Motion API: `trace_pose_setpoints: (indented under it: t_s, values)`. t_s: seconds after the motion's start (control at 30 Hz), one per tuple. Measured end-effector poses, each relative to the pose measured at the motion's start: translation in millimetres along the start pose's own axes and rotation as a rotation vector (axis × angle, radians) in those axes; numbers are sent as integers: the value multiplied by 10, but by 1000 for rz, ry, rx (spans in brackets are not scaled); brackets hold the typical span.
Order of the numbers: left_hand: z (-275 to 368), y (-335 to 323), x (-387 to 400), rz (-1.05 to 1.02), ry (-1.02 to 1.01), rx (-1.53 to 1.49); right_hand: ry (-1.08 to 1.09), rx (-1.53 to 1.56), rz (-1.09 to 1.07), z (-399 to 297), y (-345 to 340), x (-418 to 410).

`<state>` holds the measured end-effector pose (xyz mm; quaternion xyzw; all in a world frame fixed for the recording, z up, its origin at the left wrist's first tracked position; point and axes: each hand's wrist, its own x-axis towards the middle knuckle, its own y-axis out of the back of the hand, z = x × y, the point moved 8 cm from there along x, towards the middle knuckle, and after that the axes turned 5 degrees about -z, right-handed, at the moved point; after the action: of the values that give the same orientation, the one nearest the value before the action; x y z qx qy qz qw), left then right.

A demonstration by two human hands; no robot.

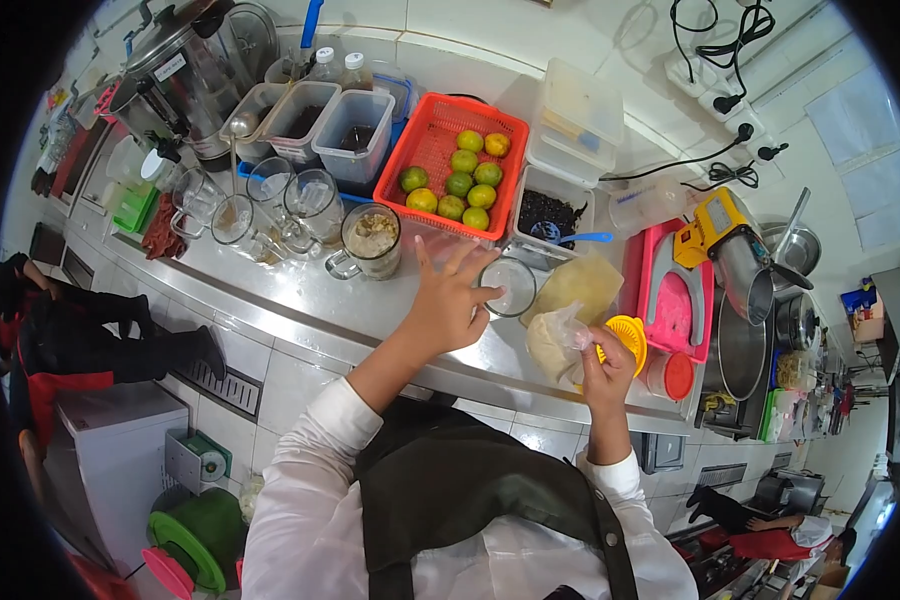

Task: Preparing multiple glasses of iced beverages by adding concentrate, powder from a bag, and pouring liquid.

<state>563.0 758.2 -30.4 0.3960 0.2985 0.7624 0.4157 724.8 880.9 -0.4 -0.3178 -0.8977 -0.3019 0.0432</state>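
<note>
My right hand (607, 367) grips the gathered neck of a clear plastic bag (553, 345) with pale contents. My left hand (454, 300) is spread, palm down, over the steel counter, a fingertip at the rim of an empty-looking glass (511, 286). To its left stands a glass mug (372, 238) with a pale brown, lumpy filling. Several more glass mugs (313, 199) stand further left. Behind my hands is an orange basket (390, 169) of green and yellow citrus fruits (459, 184). A larger plastic bag (589, 289) with yellowish contents lies behind the held bag. Beside my right hand is a yellow citrus juicer (628, 337).
A tub (551, 214) of dark jelly holds a blue spoon (589, 237). Clear tubs (354, 124) of dark liquid line the back. At right are a pink tray (705, 300), a red-lidded jar (676, 376) and a yellow sealing machine (712, 225). Other people stand beyond the counter at both sides.
</note>
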Motion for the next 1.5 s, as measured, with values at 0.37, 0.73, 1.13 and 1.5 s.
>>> trace_pose_setpoints:
  t_s: [0.37, 0.73, 1.13, 1.5]
  values:
    - [512, -1077, -328, -64, 222, -1115, 223, -184, -393, -354, -142, 274]
    - [739, -1769, -391, 7, 498, -1875, 81, -331, -509, 0, -520, 480]
    - [977, -1767, -334, -6, 510, -2024, 16, -478, -664, 7, -596, 567]
    - [1137, -1627, -322, -161, 563, -2055, 26, -494, -747, 8, -596, 568]
